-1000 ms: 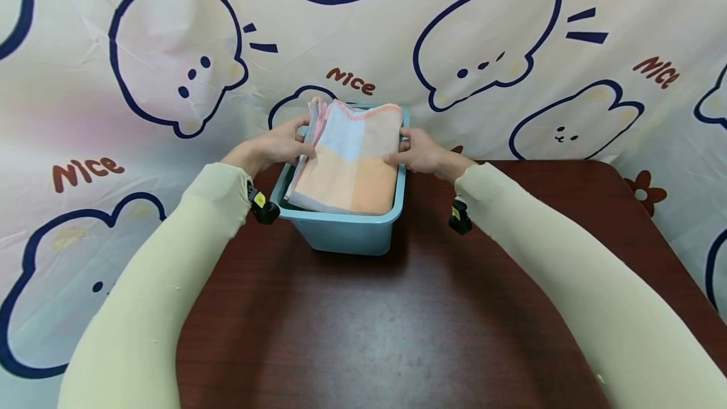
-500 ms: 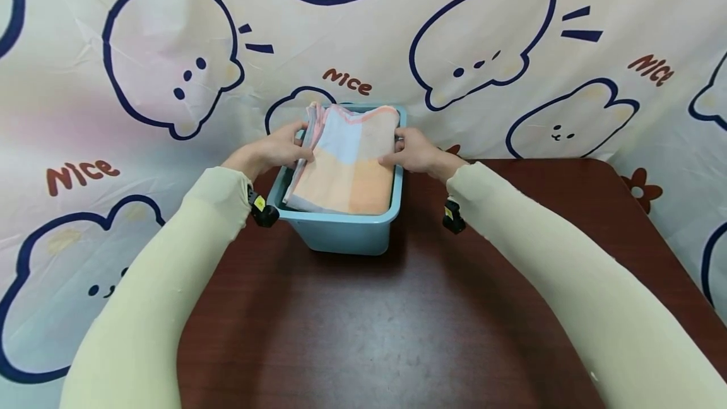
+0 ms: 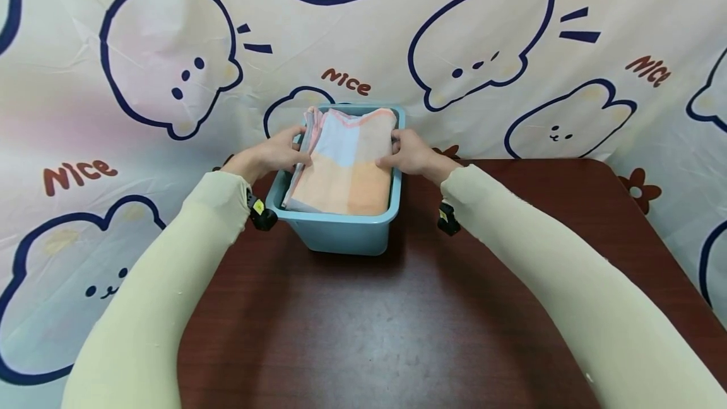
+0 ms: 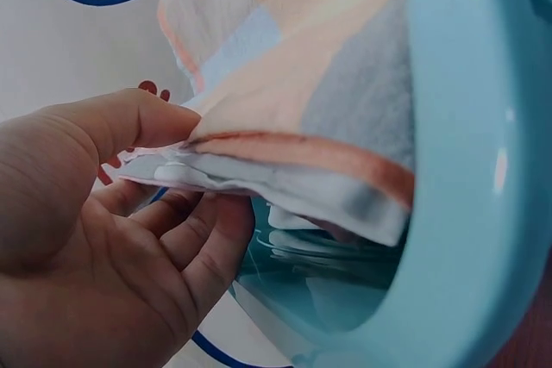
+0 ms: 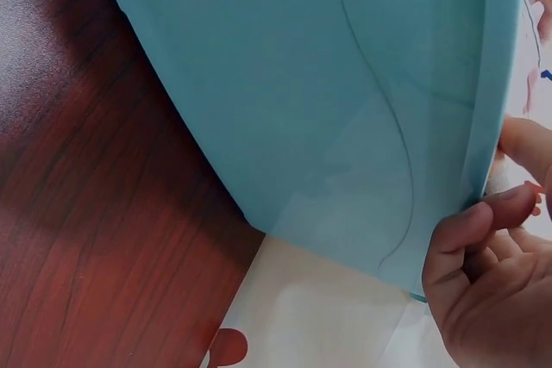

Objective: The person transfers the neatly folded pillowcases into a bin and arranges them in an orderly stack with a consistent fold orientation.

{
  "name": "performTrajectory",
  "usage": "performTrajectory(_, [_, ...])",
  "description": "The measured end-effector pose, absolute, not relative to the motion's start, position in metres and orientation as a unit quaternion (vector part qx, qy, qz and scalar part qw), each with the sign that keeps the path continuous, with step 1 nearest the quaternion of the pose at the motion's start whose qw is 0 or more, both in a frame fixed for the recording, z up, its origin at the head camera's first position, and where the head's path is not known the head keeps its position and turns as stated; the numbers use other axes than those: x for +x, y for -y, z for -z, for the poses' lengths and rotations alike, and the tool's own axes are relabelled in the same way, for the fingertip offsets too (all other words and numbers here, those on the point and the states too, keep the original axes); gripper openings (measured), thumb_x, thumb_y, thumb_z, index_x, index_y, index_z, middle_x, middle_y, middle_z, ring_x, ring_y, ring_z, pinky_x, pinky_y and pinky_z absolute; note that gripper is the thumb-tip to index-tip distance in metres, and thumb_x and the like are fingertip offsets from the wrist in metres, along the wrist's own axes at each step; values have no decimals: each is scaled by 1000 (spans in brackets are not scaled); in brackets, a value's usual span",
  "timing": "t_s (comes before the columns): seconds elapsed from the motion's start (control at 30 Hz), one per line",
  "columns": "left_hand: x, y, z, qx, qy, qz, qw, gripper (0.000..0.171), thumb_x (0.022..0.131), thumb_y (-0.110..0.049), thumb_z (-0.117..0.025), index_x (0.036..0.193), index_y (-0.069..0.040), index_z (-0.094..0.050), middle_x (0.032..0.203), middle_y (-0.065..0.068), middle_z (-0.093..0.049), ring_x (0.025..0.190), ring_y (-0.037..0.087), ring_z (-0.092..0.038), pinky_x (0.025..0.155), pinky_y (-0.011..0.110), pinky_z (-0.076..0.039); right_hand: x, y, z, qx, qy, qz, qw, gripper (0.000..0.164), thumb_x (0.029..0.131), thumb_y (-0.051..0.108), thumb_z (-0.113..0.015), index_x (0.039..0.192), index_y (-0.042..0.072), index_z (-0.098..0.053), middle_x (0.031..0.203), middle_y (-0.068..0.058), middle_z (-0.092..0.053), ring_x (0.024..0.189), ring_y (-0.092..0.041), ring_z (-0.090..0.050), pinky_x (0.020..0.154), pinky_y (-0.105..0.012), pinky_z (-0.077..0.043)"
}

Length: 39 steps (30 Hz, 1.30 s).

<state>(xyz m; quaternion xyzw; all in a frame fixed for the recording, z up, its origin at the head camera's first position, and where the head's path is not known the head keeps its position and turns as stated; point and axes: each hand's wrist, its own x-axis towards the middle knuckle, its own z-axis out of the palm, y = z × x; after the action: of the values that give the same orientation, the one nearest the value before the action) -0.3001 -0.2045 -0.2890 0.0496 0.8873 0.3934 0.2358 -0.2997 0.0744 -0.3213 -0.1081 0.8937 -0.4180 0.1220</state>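
A folded towel (image 3: 341, 169) in pale blue, peach, orange and grey blocks lies slanted inside a light blue plastic bin (image 3: 346, 235). At its left edge my left hand (image 3: 281, 149) pinches the towel; in the left wrist view the thumb is on top and the fingers are under the folded layers of the towel (image 4: 285, 101). My right hand (image 3: 413, 153) holds the towel's right edge, thumb on the upper face. In the right wrist view, curled fingers of the right hand (image 5: 492, 282) sit right by the rim of the bin (image 5: 496, 66), which hides most of the towel.
The bin stands on a dark brown wooden table (image 3: 363, 333), near its back edge. Behind hangs a pale curtain (image 3: 341, 30) printed with cartoon outlines and lettering, close to the bin's far rim.
The towel has sunk a little lower into the bin, so more of the far rim shows. Both hands have gone down with it, keeping their hold.
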Motion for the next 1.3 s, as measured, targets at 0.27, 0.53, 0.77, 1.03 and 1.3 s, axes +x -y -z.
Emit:
performTrajectory(0.27, [-299, 206, 291, 51, -887, -395, 232, 72, 99, -9, -57, 159, -12, -17, 150, 24, -47, 127, 35, -51, 114, 55, -41, -299, -73, 322, -104, -895, 416, 120, 38, 93, 17, -73, 122, 2, -53, 70, -1, -43, 61, -14, -44, 57, -25, -37])
performTrajectory(0.53, [-299, 203, 295, 56, -897, -380, 220, 73, 98, -6, -57, 159, -8, -17, 147, 27, -49, 125, 37, -54, 109, 55, -46, -296, -72, 322, -106, -898, 411, 120, 33, 93, 17, -73, 116, 3, -53, 71, -1, -42, 61, -13, -43, 58, -25, -37])
performTrajectory(0.77, [-298, 200, 294, 47, -903, -370, 215, 74, 98, -5, -58, 159, -8, -16, 148, 27, -49, 125, 37, -55, 108, 54, -48, -295, -70, 320, -105, -901, 404, 121, 29, 94, 16, -72, 108, 4, -51, 73, -2, -42, 63, -14, -44, 58, -25, -38])
performTrajectory(1.03, [-298, 200, 293, 47, -907, -361, 211, 76, 98, -6, -59, 159, -9, -15, 153, 26, -44, 129, 37, -53, 113, 54, -43, -296, -69, 319, -104, -906, 392, 118, 30, 94, 18, -72, 109, 4, -51, 76, -3, -43, 65, -14, -45, 59, -25, -38])
performTrajectory(1.3, [-296, 203, 295, 54, -912, -353, 204, 75, 98, -7, -60, 159, -8, -17, 151, 27, -47, 127, 38, -54, 115, 56, -40, -293, -67, 318, -103, -909, 385, 122, 30, 93, 19, -73, 106, 4, -50, 78, -3, -43, 67, -15, -46, 60, -25, -39])
